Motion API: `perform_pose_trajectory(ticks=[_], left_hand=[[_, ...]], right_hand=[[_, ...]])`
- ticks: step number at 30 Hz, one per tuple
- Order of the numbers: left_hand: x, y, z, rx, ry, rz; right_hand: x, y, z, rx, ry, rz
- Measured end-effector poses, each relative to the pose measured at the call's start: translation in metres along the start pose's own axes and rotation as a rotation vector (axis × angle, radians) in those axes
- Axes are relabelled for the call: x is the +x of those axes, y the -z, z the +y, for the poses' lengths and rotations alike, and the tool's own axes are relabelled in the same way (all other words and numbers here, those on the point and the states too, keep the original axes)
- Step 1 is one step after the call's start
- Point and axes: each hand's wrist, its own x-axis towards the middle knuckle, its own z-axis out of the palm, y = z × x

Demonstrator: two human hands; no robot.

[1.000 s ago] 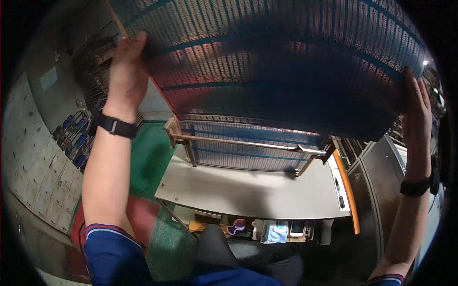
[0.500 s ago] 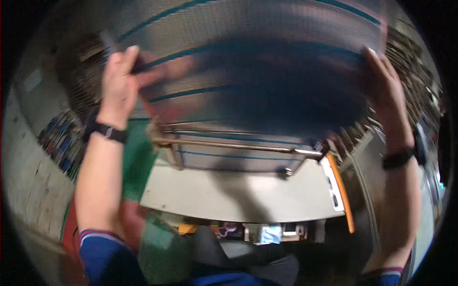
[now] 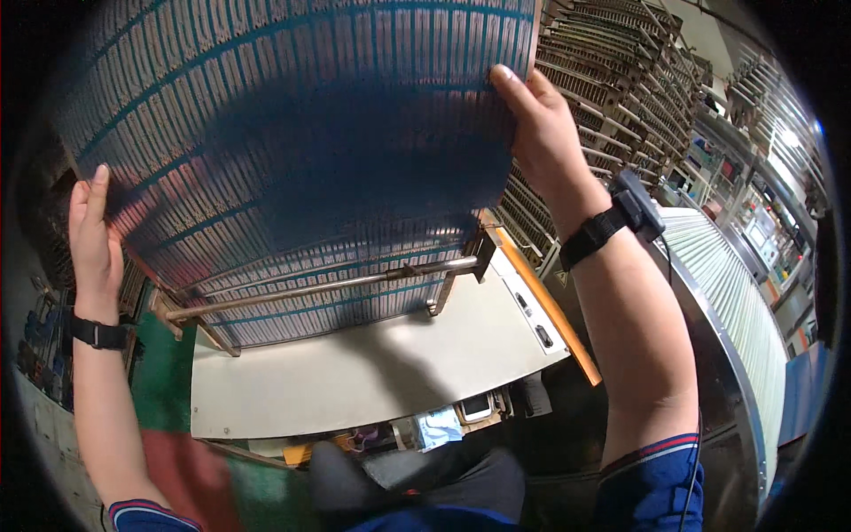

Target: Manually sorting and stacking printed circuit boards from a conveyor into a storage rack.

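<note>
A large, thin circuit board panel (image 3: 328,115), with rows of narrow coppery strips and teal bands, stands tilted up in front of me, its top beyond the view. My left hand (image 3: 96,239) grips its left edge, thumb on the near face. On the right edge, higher up, my right hand (image 3: 551,133) has the same hold, the fingers partly hidden behind. Below, a metal rack (image 3: 337,295) with a crossbar stands on a white tabletop (image 3: 355,381). More striped panel surface shows behind the bar; I cannot tell whether it is the same panel.
Stacked wire racks (image 3: 612,80) rise at the back right. A roller conveyor (image 3: 722,275) runs along the right side. An orange strip (image 3: 550,310) edges the table's right end. Small items, including a light blue packet (image 3: 438,428), lie on a shelf under the tabletop.
The view has swung to the right, bringing in the conveyor and racks. Hands and panel appear farther left, with the panel now tilted and sharper. Both hands keep their hold.
</note>
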Motion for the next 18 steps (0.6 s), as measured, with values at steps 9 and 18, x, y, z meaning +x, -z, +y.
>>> perform_pose_trajectory(ticks=[9, 18], left_hand=[[-0.017, -0.024, -0.007, -0.009, 0.083, 0.02], [0.029, -0.015, 0.067, 0.112, -0.272, 0.176]], right_hand=[[-0.026, 0.001, 0.012, 0.075, -0.143, 0.017], [0.007, -0.008, -0.075, 0.019, 0.065, 0.023]])
